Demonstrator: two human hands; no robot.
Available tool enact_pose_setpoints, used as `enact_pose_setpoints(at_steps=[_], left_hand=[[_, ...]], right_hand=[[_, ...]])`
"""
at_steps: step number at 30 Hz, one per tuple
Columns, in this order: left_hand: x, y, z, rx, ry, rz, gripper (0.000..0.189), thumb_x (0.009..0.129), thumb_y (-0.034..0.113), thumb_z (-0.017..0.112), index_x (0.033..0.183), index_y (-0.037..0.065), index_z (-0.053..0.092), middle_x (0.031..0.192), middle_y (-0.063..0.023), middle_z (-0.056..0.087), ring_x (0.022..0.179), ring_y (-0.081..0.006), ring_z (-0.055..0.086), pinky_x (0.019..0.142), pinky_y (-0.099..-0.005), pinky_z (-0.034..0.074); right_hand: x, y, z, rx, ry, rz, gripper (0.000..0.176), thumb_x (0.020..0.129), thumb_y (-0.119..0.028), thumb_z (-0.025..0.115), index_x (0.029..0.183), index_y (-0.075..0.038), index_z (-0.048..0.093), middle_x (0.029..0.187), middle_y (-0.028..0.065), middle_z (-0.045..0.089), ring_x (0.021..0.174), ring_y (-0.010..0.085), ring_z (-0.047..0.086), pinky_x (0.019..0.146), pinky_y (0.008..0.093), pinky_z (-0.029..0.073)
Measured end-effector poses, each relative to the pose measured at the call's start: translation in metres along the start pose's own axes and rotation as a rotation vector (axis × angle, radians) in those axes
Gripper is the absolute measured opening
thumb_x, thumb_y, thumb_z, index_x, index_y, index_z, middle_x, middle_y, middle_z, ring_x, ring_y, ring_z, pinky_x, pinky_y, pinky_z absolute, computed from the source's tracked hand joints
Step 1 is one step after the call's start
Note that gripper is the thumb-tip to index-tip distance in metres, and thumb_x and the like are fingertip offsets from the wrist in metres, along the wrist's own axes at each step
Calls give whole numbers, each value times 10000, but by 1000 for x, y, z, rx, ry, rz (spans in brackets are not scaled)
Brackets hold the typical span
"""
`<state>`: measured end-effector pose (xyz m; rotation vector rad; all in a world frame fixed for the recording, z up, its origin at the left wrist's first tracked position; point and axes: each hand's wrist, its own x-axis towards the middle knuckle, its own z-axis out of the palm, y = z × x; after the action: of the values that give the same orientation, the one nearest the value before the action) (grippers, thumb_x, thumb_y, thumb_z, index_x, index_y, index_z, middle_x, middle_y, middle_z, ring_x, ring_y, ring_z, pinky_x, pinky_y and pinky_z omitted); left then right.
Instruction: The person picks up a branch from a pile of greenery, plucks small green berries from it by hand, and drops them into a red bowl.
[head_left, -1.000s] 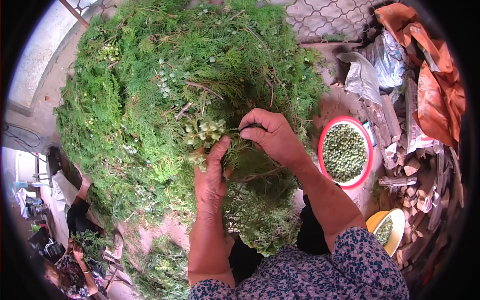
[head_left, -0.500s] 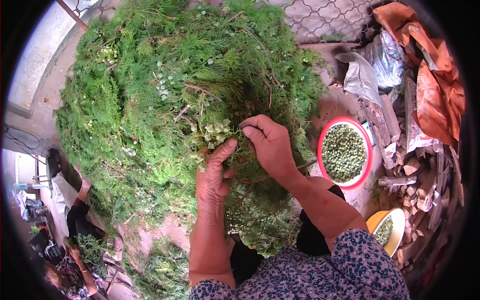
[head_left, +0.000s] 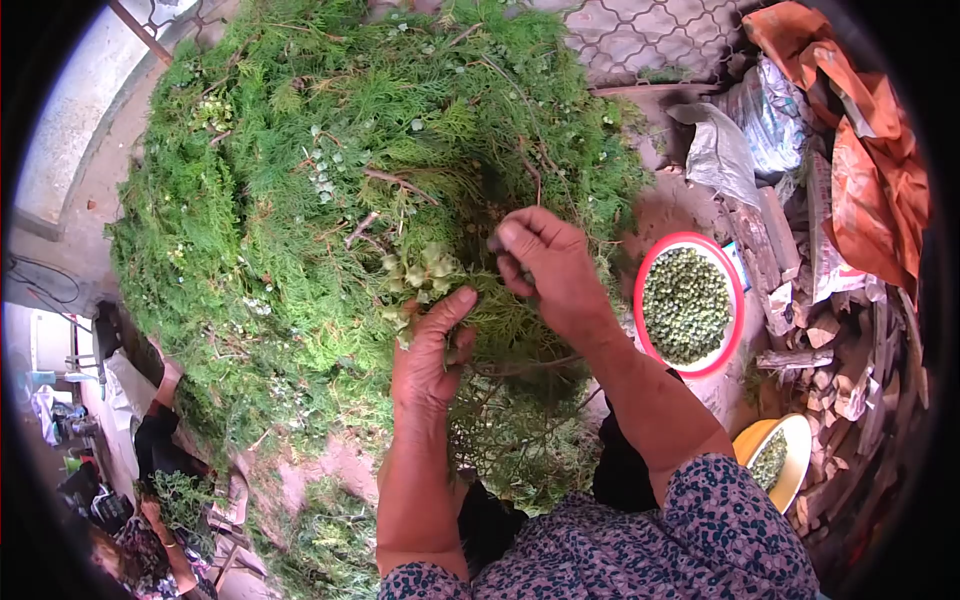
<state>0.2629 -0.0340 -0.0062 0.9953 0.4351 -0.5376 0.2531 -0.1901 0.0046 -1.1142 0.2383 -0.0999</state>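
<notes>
My left hand [head_left: 432, 345] is closed around a leafy evergreen branch [head_left: 515, 350], its thumb pressed near a cluster of pale green cones [head_left: 425, 268]. Just right of that cluster is my right hand [head_left: 555, 270], raised a little above the greenery with its fingers curled in and thumb against them. Whatever lies between those fingertips is too small and blurred to make out. Beneath both hands spreads a big heap of cut evergreen branches [head_left: 290, 220], with small cones and bare twigs among the foliage.
A red-rimmed basin [head_left: 738, 310] full of green cones [head_left: 686, 305] stands at right. Below it is a yellow basin [head_left: 797, 450] with more. Split firewood [head_left: 825, 400], sacks [head_left: 720, 145] and an orange sheet [head_left: 875, 170] line the right side. Another person [head_left: 165, 440] sits lower left.
My right hand has pulled back from the cone cluster, moving slightly right, and its fingers have curled in. My left hand stays almost where it was, still holding the branch.
</notes>
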Motion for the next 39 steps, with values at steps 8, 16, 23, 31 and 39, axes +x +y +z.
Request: enact_pose_setpoints(at_steps=[8, 16, 23, 31, 39], left_hand=[[-3, 2, 6, 194, -55, -152, 391, 723, 120, 712, 1058, 132, 511, 975, 4, 584, 927, -116, 503, 618, -250, 417], [-1, -2, 8, 111, -104, 72, 405, 726, 120, 709, 1080, 91, 516, 933, -23, 605, 761, -131, 558, 597, -230, 426], [-2, -3, 7, 54, 51, 110, 289, 727, 121, 690, 976, 138, 546, 854, 23, 594, 680, -86, 519, 467, -221, 345], [-6, -10, 16, -35, 38, 219, 609, 685, 42, 725, 1171, -92, 384, 974, -146, 588, 865, -209, 575, 788, -321, 458], [-3, -7, 8, -134, 114, 220, 692, 648, 38, 750, 1200, -26, 338, 961, -137, 585, 878, -211, 566, 778, -341, 463]], right_hand=[[3, 4, 3, -145, -201, -20, 133, 847, -139, 568, 936, -41, 575, 715, -49, 514, 535, 11, 409, 431, 163, 300], [2, 3, -1, -244, -136, -41, 128, 846, -131, 569, 931, -37, 584, 655, -70, 483, 535, 1, 389, 431, 170, 290], [3, 12, 1, -493, 5, -304, 115, 834, -98, 554, 857, 14, 570, 646, -12, 508, 558, 63, 458, 499, 218, 369], [-3, 9, 10, -195, 168, -16, 121, 842, -101, 541, 815, 14, 569, 632, 17, 536, 573, 71, 515, 467, 220, 389], [0, 7, -1, 228, 51, 132, 110, 869, -100, 507, 920, -25, 570, 732, 5, 547, 558, 52, 470, 422, 182, 320]])
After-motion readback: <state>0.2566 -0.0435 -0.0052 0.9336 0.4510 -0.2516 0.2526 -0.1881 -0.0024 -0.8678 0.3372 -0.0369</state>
